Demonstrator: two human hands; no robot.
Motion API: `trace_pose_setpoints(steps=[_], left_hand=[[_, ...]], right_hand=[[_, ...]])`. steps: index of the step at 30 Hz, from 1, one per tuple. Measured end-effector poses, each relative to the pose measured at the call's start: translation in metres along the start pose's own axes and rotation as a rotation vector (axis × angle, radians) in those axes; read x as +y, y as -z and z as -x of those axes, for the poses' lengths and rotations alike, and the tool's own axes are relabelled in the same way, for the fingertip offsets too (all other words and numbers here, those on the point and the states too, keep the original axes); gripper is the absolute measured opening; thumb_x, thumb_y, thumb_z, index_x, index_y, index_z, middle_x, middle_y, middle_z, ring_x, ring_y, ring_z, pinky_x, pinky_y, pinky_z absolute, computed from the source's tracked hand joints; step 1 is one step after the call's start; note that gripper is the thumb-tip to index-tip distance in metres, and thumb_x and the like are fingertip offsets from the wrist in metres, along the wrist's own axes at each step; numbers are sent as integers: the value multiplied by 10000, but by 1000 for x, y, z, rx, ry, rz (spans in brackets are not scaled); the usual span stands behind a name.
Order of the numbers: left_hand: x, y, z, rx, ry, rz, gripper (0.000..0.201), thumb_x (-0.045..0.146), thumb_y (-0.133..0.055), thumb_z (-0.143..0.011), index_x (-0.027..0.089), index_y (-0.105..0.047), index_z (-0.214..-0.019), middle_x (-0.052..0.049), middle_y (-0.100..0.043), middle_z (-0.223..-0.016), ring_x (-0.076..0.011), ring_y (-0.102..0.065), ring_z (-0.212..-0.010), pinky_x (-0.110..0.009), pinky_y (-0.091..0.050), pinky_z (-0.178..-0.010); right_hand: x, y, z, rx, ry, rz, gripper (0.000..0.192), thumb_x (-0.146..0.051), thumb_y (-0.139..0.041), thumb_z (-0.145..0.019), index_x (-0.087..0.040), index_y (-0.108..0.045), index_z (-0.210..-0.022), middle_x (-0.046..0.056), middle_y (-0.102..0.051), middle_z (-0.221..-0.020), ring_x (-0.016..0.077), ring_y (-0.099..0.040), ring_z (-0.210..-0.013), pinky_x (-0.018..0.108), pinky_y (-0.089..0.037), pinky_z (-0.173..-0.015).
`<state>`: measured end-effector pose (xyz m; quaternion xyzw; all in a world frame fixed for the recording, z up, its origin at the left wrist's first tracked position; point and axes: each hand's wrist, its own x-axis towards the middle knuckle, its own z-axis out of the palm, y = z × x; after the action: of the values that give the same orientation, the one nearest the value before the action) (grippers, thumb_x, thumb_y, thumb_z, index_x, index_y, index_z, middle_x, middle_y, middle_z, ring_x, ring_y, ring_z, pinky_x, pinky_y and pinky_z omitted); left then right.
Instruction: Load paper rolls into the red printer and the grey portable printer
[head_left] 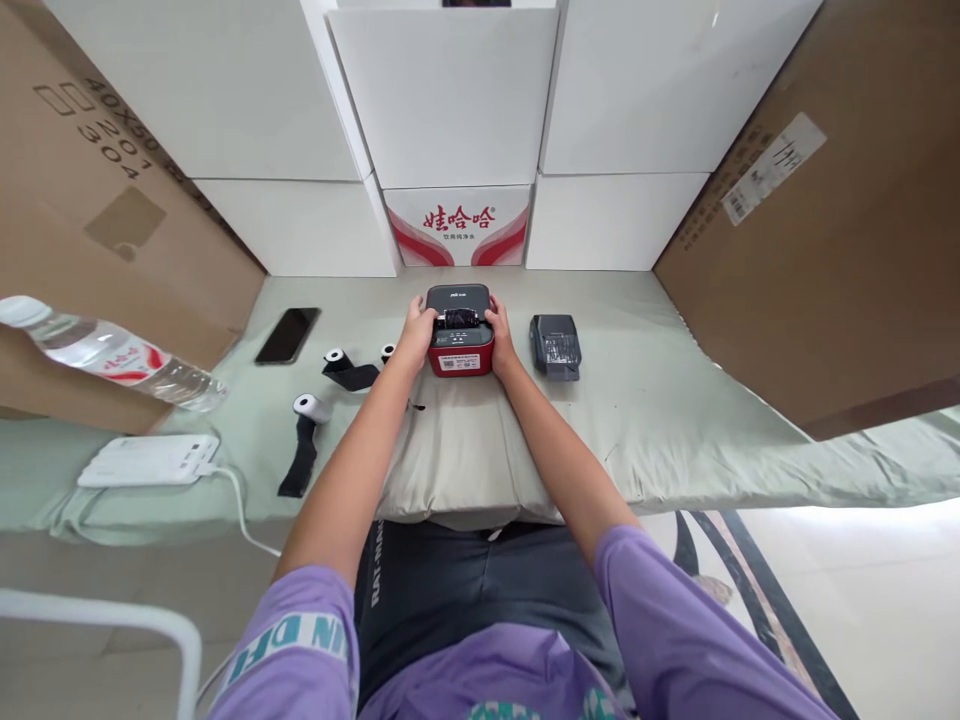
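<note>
A red and black receipt printer (460,362) sits upright in front of me, its dark top facing up and a white label on its front. My left hand (417,330) is closed around its left side, with the fingers reaching onto the top. Against the right side, my right hand (502,334) grips it the same way. To the right lies a smaller black portable printer (555,346). Small paper rolls with black tails, one roll (337,360) and a nearer roll (310,408), rest left of my left forearm. Another roll (388,353) is partly hidden behind that arm.
A phone (288,335), a white power bank (148,461) with a cable and a tilted water bottle (112,350) are on the left. Brown cartons (840,230) flank the cloth-covered surface (645,430). White boxes (450,100) form a wall behind.
</note>
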<state>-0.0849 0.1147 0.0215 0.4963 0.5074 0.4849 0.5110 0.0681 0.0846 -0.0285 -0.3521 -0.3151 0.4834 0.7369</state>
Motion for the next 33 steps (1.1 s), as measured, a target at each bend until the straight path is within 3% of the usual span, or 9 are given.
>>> trace_pose_setpoints(steps=[5,18,21,23,26,28,30,32,33], left_hand=[[4,-3,9,-53,-28,94,515,170,-538,-766,156,-640,-1271,-59,-750,-1140,-222,-697,-1051,-311,-564,-927],[-6,1,1,-108,-52,149,595,129,-553,-727,170,-654,-1311,-50,-745,-1279,-214,-688,-1188,-332,-540,-1057],[0,2,1,-106,-42,129,597,120,-540,-762,165,-632,-1351,-73,-710,-1367,-230,-670,-1256,-371,-521,-1113],[9,2,9,-63,-42,78,609,96,-528,-784,156,-606,-1385,-108,-664,-1441,-244,-637,-1324,-403,-487,-1163],[21,-6,44,131,-222,-71,593,59,-498,-827,159,-586,-1405,-131,-596,-1520,-231,-531,-1453,-398,-380,-1257],[21,-24,81,213,-528,-131,531,75,-443,-902,194,-589,-1399,-95,-584,-1532,-195,-495,-1481,-369,-338,-1283],[12,-52,118,78,-671,-160,467,89,-376,-954,221,-618,-1331,-79,-653,-1442,-180,-563,-1414,-359,-413,-1233],[-5,-84,143,-178,-616,-254,443,80,-404,-938,209,-622,-1303,-104,-656,-1441,-203,-581,-1402,-375,-451,-1207],[-14,-99,148,-254,-517,-300,475,84,-437,-930,184,-582,-1371,-137,-591,-1523,-234,-537,-1453,-409,-431,-1231]], right_hand=[[6,4,-2,-33,27,17,638,-523,-683,-715,-284,-545,-1290,24,-623,-1427,243,-536,-1398,424,-354,-1269],[3,3,-4,-11,37,144,542,-416,-600,-712,-253,-557,-1227,50,-660,-1345,248,-603,-1295,449,-448,-1198],[-14,0,-1,108,49,304,481,-409,-638,-728,-227,-579,-1170,102,-666,-1333,260,-617,-1264,458,-461,-1179],[-37,4,1,162,154,428,398,-397,-656,-765,-223,-606,-1119,118,-687,-1284,258,-631,-1237,456,-467,-1171],[-82,30,5,130,351,599,261,-405,-615,-849,-235,-662,-1041,92,-734,-1167,247,-661,-1181,468,-463,-1175],[-107,60,7,169,359,722,267,-423,-632,-840,-233,-686,-1020,90,-747,-1138,264,-673,-1161,504,-457,-1173],[-121,93,9,196,278,767,355,-467,-704,-767,-230,-686,-1030,108,-743,-1183,292,-663,-1209,529,-445,-1181],[-123,121,10,168,176,686,466,-547,-707,-743,-240,-676,-1092,107,-720,-1289,289,-630,-1300,518,-420,-1211],[-120,131,9,158,141,636,518,-585,-693,-744,-249,-666,-1137,101,-698,-1352,278,-605,-1348,504,-407,-1226]])
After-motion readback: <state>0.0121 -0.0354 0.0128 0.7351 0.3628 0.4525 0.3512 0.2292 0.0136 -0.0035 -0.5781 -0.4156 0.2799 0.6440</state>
